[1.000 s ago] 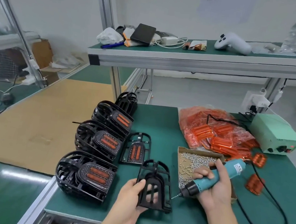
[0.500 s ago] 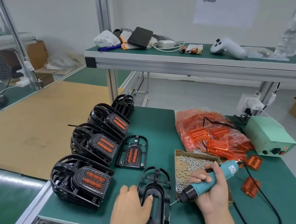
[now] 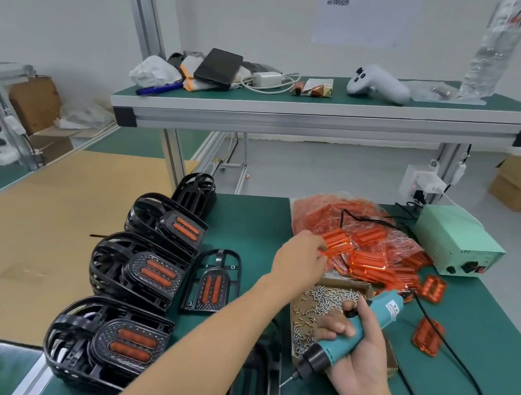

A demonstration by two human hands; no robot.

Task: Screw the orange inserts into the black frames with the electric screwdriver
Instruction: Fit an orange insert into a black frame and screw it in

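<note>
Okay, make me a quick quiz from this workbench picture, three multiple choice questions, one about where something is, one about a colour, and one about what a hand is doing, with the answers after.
1. Where does the box of screws sit?
A. On the upper shelf
B. On the bench, just nearer the person than the bag of orange inserts
C. On the green power unit

2. What colour is the body of the electric screwdriver?
A. Teal blue
B. Yellow
C. Red

3. What is the left hand doing?
A. Resting flat on the empty black frame
B. Holding the screwdriver
C. Reaching to an orange insert at the bag

Answers: 1 B, the open box lies between the bag and the right hand. 2 A, the barrel in the right hand is teal with a black nose. 3 C, its fingertips are at an insert on the pile; a firm pinch cannot be confirmed.
</note>
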